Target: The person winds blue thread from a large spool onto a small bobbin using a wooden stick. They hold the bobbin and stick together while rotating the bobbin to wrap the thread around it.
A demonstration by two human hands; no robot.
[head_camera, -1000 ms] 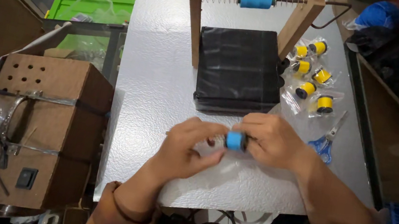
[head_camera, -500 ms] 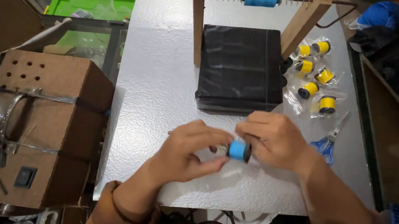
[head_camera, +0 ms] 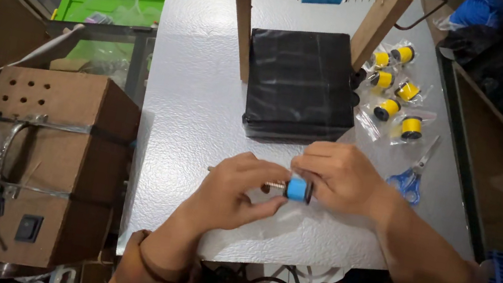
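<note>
The left hand (head_camera: 235,193) and the right hand (head_camera: 340,176) are meeting above the near part of the silver table (head_camera: 191,98), both pinching a small blue spool (head_camera: 298,189) between fingertips, probably so it is not rolling away.

- One camera only, worn on the person's head, is looking steeply down from above the near edge of the desk (head_camera: 199,86).
- It is facing forward across the silver desk, toward the wooden spool frame (head_camera: 242,19) at the far end.
- It is sitting near the left hand (head_camera: 234,189) and the right hand (head_camera: 340,176), which are filling the lower middle.
- It is taking in a brown box (head_camera: 46,163) at the left and blue scissors (head_camera: 411,177) at the right.
</note>
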